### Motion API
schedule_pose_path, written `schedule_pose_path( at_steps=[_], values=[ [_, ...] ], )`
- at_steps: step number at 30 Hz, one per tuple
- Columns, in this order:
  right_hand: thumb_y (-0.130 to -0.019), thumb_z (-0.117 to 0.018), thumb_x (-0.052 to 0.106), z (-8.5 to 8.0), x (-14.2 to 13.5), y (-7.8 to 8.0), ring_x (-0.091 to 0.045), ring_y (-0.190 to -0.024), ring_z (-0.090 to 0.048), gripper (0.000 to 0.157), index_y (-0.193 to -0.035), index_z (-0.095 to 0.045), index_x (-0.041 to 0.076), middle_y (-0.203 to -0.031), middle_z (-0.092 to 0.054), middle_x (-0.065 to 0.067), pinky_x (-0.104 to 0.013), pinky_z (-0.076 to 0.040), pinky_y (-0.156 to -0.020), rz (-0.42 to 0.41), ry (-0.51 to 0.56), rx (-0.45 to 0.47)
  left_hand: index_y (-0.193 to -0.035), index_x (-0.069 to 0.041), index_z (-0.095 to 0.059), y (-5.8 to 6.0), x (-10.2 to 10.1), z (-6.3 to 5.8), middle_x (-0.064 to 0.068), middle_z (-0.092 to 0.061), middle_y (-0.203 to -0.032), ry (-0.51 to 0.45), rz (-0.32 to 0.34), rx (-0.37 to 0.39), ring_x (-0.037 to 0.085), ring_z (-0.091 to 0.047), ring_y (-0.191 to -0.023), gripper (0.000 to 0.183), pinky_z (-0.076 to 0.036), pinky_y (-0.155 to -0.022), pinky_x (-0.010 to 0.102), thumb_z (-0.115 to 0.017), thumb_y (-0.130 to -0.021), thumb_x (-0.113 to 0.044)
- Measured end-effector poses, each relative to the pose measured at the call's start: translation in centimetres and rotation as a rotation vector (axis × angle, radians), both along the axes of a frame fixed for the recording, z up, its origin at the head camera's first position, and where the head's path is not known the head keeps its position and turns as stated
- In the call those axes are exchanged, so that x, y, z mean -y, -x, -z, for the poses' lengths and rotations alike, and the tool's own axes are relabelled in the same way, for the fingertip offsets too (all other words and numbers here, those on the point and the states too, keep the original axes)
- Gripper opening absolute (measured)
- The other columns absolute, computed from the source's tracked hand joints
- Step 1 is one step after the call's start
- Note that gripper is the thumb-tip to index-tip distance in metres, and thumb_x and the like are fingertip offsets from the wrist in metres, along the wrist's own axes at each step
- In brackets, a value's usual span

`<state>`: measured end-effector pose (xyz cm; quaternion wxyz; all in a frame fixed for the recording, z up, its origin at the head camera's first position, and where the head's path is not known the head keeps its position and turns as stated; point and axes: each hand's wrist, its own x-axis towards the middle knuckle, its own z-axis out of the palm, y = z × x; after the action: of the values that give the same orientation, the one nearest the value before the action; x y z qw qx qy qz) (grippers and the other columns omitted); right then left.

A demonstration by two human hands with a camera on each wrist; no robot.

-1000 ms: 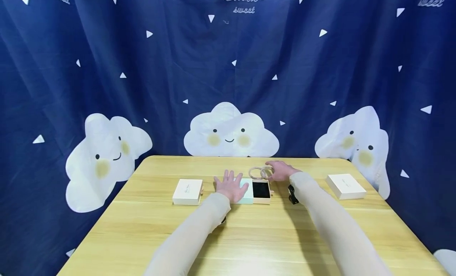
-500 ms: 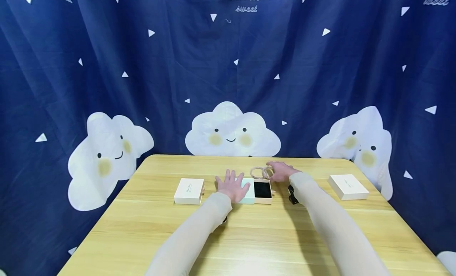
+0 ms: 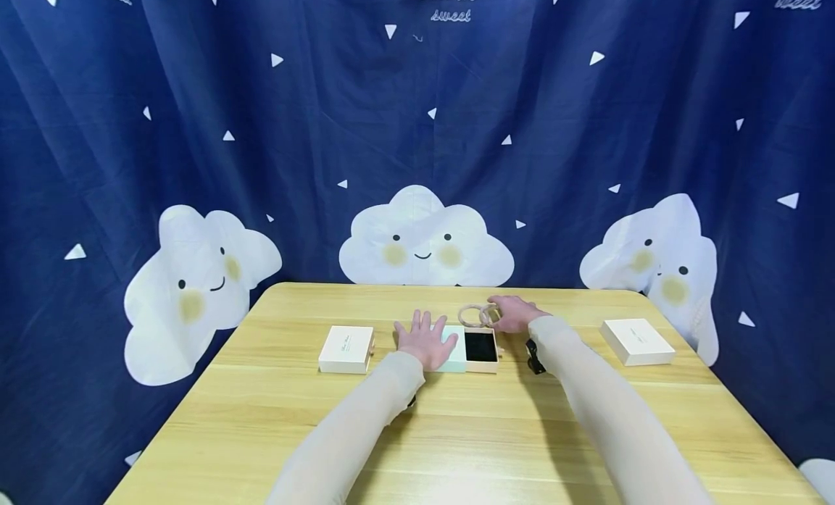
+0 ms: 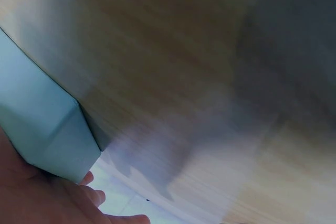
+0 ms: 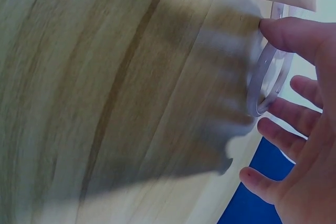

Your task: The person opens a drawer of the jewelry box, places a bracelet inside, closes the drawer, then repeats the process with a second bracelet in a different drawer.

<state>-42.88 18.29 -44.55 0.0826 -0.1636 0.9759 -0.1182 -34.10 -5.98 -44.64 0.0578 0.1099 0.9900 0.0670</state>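
Observation:
My left hand (image 3: 425,343) lies with fingers spread over a mint-green drawer box (image 3: 458,354), covering much of its top. A tray (image 3: 480,347) with a black lining is pulled out from its right side. Behind the tray, two pale bangles (image 3: 459,316) lie overlapping in the head view. My right hand (image 3: 515,314) is at the right-hand one. In the right wrist view, thumb and fingertips meet a translucent bangle (image 5: 254,87) at opposite sides of its rim. The left wrist view shows the mint box (image 4: 39,100) under the edge of my left hand.
A white box (image 3: 346,348) with small print sits left of my left hand, a little tab on its right side. Another white box (image 3: 636,341) stands farther right. The wooden table (image 3: 470,432) ends at a dark blue cloud-print curtain (image 3: 417,114).
The head view has shifted very slightly. Both hands, the mint box and the bangles keep their places.

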Motion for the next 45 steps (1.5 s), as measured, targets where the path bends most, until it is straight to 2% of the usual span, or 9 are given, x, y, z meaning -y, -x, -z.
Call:
schedule_pose_path(
  at_steps=[8, 22, 28, 38, 45],
  values=[
    [-0.085, -0.076, 0.025, -0.7, 0.1, -0.6, -0.037, -0.124, -0.057, 0.069, -0.145, -0.049, 0.005, -0.134, -0.062, -0.017, -0.071, -0.039, -0.099, -0.003, 0.002, -0.019, -0.161, -0.032, -0.026, 0.4, -0.2, 0.3, 0.008, -0.02, -0.169, -0.012, -0.006, 0.009, 0.032, -0.008, -0.157, 0.067, -0.013, -0.117, 0.073, -0.021, -0.103, -0.065],
    [-0.084, -0.078, 0.031, -1.3, -0.8, -0.5, -0.041, -0.134, -0.05, 0.08, -0.151, -0.043, 0.007, -0.146, -0.055, -0.019, -0.074, -0.033, -0.103, -0.017, -0.009, -0.015, -0.161, -0.031, -0.026, 0.6, -0.2, 0.6, 0.01, -0.019, -0.169, -0.042, -0.008, 0.013, 0.034, -0.007, -0.157, 0.067, -0.01, -0.116, 0.074, -0.022, -0.103, -0.063],
    [-0.083, -0.08, 0.031, -2.1, -1.1, -1.2, -0.04, -0.133, -0.051, 0.08, -0.15, -0.044, 0.007, -0.145, -0.056, -0.018, -0.073, -0.034, -0.103, -0.032, -0.009, -0.027, -0.161, -0.029, -0.025, 0.6, -0.2, 0.8, 0.011, -0.017, -0.169, -0.043, -0.004, 0.026, 0.035, -0.006, -0.157, 0.067, -0.009, -0.116, 0.074, -0.021, -0.103, -0.062],
    [-0.084, -0.079, 0.031, -4.0, -1.0, -2.6, -0.04, -0.136, -0.048, 0.079, -0.15, -0.044, 0.008, -0.147, -0.055, -0.017, -0.075, -0.033, -0.105, -0.068, -0.034, -0.066, -0.161, -0.028, -0.027, 0.2, -0.1, 0.4, 0.012, -0.02, -0.168, -0.06, 0.003, 0.011, 0.035, -0.008, -0.157, 0.066, -0.011, -0.115, 0.075, -0.022, -0.104, -0.061],
    [-0.083, -0.08, 0.035, -4.3, -1.3, -2.7, -0.038, -0.133, -0.051, 0.078, -0.149, -0.046, 0.011, -0.145, -0.057, -0.013, -0.071, -0.036, -0.102, -0.092, -0.058, -0.087, -0.161, -0.027, -0.028, 0.3, -0.1, 0.6, 0.012, -0.02, -0.168, -0.058, -0.002, 0.009, 0.035, -0.008, -0.157, 0.065, -0.01, -0.116, 0.075, -0.024, -0.104, -0.06]
  ],
)
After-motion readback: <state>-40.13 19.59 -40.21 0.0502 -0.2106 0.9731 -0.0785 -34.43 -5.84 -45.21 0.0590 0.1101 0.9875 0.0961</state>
